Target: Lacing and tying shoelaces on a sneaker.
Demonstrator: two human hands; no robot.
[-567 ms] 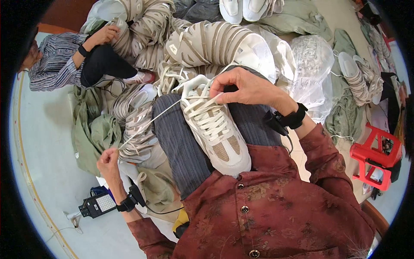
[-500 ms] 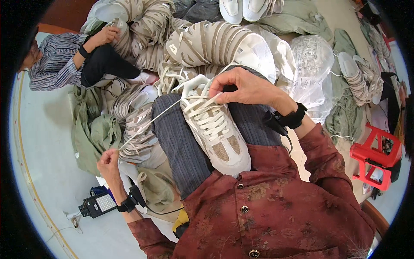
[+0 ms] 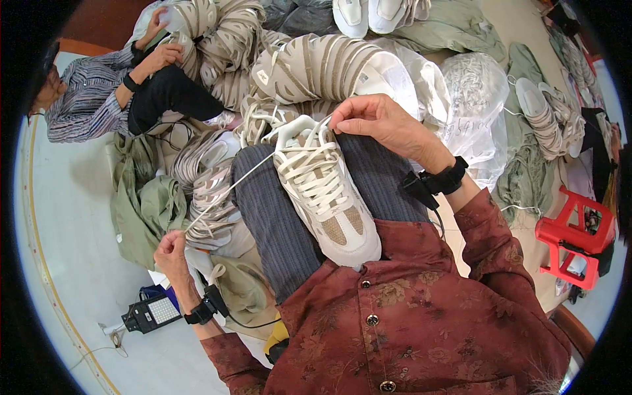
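The sneaker lies on the lap, toe toward the body. The right hand pinches its collar; the left hand, clamped on the lace, pulls left.

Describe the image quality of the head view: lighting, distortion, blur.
Head view: even, soft daylight, no harsh glare; fisheye bends the floor edge and darkens the corners; the sneaker, lace, left hand and right hand are sharp; the red stool near the rim looks stretched.
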